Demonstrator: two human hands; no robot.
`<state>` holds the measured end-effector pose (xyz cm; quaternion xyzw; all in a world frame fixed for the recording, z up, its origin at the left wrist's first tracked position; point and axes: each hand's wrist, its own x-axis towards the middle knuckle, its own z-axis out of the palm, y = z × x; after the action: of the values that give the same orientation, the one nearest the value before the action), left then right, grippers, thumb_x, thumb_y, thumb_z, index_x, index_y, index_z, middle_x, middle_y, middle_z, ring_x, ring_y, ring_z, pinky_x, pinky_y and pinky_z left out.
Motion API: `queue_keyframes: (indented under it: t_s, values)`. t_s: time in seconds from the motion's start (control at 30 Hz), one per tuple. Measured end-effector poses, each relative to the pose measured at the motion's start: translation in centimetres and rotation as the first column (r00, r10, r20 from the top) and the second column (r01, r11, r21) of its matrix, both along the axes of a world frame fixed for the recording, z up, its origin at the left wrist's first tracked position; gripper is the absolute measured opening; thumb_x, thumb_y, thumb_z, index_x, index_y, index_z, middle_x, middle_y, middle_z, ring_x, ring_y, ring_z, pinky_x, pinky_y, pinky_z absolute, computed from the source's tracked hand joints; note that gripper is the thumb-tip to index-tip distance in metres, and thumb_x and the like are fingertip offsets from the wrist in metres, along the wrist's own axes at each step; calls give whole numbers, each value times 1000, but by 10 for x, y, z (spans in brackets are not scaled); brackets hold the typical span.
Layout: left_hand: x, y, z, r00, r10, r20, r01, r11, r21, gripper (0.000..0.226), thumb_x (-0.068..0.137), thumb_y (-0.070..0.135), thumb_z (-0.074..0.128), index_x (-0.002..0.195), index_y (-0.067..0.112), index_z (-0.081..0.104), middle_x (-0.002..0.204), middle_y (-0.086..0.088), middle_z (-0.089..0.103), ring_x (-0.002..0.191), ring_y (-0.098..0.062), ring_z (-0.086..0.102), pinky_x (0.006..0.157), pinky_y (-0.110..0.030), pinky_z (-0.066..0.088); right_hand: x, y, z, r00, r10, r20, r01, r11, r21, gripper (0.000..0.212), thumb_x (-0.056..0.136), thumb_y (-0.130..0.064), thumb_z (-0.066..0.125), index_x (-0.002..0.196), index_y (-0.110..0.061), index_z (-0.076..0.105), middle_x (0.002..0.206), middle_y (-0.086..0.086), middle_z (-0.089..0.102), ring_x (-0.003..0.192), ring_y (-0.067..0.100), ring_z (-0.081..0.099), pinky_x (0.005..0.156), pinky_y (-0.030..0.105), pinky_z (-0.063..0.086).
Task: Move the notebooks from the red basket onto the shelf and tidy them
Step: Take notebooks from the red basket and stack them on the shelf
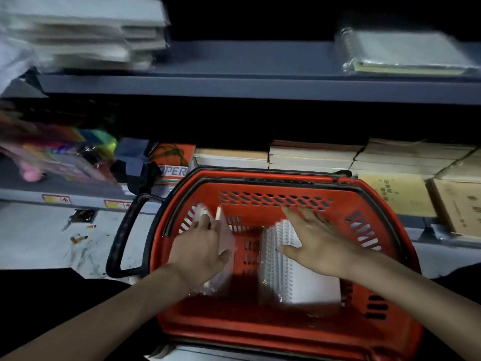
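The red basket (281,332) stood just in front of the lower shelf, its black handle (122,238) folded out to its left side, and both bare hands reached down into it. Inside the basket, against its left wall, a plastic-wrapped notebook (225,237) leaned on edge. The left hand (205,246) lay over it with the fingers (204,221) reaching to its far side, but motion blur hid whether they gripped it or only touched it. In the right half of the basket lay a stack of white spiral notebooks (276,269), also in clear wrap, with the coil side turned toward the basket's middle. The right hand (320,246) was over that stack, palm down, its fingers straight and spread and the thumb stretched out toward the coils; whether the palm pressed on the top cover I could not tell. Directly behind the basket, stacks of cream-paged books (312,155) sat on the lower shelf, and to the right of the basket were brown-covered pads (395,194). Above and behind the basket ran the grey upper shelf (234,86), which held a blurred pile of white notebooks (83,40) above the basket's left and one wrapped spiral pad (406,48) above its right.
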<state>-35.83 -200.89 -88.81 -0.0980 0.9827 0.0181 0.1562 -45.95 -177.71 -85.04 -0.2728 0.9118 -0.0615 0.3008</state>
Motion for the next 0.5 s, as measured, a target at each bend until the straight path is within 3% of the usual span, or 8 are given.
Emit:
queue_keyframes:
  t_s: [0.13,0.2,0.27,0.3,0.37,0.4,0.43,0.5]
  values:
    - [-2,7,-16,998,68,10,-69,968,242,74,88,38,74,144,26,27,109,-2,64,97,-29,70,69,-36,49,1,-4,-1,1000,0,26,1,1000,-15,89,99,-55,53,164,-28,-1,168,7,15,155,30,20,124,45,22]
    - [-4,7,-25,984,175,14,-162,871,463,78,85,21,75,145,31,25,85,1,65,82,-23,70,70,-38,52,1,-8,-2,998,-32,62,36,997,-67,87,100,-53,55,165,-27,4,167,6,22,152,30,27,122,41,28]
    - [-7,4,-28,949,314,18,-266,772,578,77,82,14,78,141,33,31,79,4,66,77,-13,68,72,-36,55,1,-10,-2,990,-79,113,92,988,-120,84,100,-50,57,165,-26,9,168,5,23,153,27,27,120,35,28]
    - [-10,2,-30,934,358,13,-293,741,605,69,80,14,79,136,29,40,78,7,65,78,-10,66,72,-33,54,0,-11,-3,985,-100,141,120,983,-140,82,101,-49,57,165,-25,12,168,4,25,154,24,27,120,33,27]
    - [-15,-4,-30,927,374,-19,-293,757,584,33,72,20,76,100,23,59,69,14,61,77,-11,65,68,-31,52,1,-13,-5,961,-158,228,202,963,-181,78,100,-48,59,163,-25,20,165,2,33,151,21,33,118,30,29]
    - [-18,-7,-28,925,380,-24,-301,768,565,21,69,23,74,83,27,60,67,16,62,76,-13,65,64,-31,51,1,-15,-5,935,-200,292,265,943,-204,74,99,-48,61,161,-26,27,161,2,40,146,20,41,115,29,34]
    - [-21,-10,-25,921,389,-33,-307,773,556,17,68,24,75,78,30,63,71,15,66,76,-12,67,62,-29,50,1,-16,-5,901,-245,359,339,913,-227,69,98,-48,62,158,-27,34,154,1,48,138,18,49,110,27,39]
    - [-28,-12,-14,907,419,-52,-318,760,567,22,69,25,80,88,35,75,80,11,73,78,-9,70,63,-25,49,1,-19,-5,807,-325,493,498,824,-271,59,97,-50,63,149,-28,47,135,-1,62,117,14,64,102,27,48]
